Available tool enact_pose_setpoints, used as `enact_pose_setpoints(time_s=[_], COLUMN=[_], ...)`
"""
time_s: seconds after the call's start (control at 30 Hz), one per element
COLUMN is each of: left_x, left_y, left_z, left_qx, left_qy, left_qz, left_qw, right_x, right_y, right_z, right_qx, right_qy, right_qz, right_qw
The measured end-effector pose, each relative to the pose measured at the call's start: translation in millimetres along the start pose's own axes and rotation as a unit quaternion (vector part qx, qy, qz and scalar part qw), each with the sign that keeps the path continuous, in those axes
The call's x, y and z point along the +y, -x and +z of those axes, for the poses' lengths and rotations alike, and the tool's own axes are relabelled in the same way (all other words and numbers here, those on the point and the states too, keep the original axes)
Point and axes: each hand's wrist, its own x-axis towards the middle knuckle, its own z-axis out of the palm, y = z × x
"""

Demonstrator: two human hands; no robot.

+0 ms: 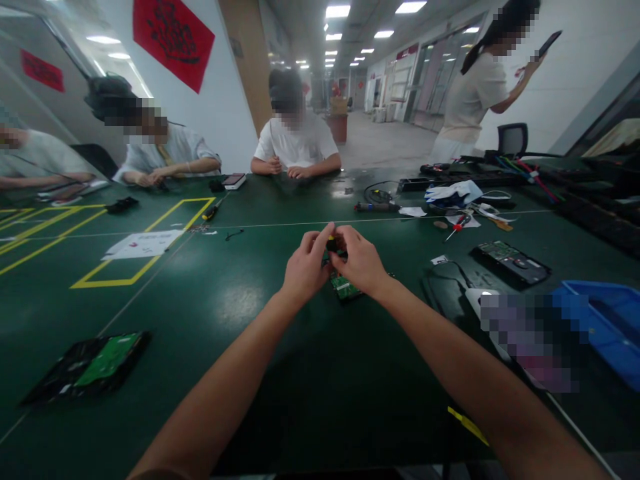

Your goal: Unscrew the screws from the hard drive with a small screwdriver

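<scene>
Fingers of the left hand (306, 264) and right hand (362, 261) curl nearly closed, pinching a largely hidden yellow-and-black screwdriver handle (332, 244) between them, above a green circuit board (344, 287) on the dark green table (315, 380).

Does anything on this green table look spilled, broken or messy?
Nothing looks spilled or clearly broken. The far right looks messiest: a crumpled white-and-blue bundle lies near splayed coloured wires. The circuit board is partly hidden by the left hand and right hand.
</scene>
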Motion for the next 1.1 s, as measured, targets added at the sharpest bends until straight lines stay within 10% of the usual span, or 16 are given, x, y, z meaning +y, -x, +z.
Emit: enact_pose_setpoints(time_s=[0.27, 0.6, 1.1], left_x=[-1, 8, -6], left_y=[-9, -40, -51], left_z=[5.8, -6.8, -27.6], left_qx=[-0.034, 0.012, -0.108], left_qy=[0.031, 0.135, 0.247], left_qz=[0.019, 0.012, 0.001], left_qw=[0.999, 0.991, 0.963], right_x=[9, 7, 36], right_y=[12, 89, 96], right_z=[-7, 23, 20], right_qx=[0.015, -0.092, -0.104], right_qy=[-0.113, 0.211, 0.173], right_qz=[0.073, 0.196, 0.136], right_qw=[0.991, 0.953, 0.97])
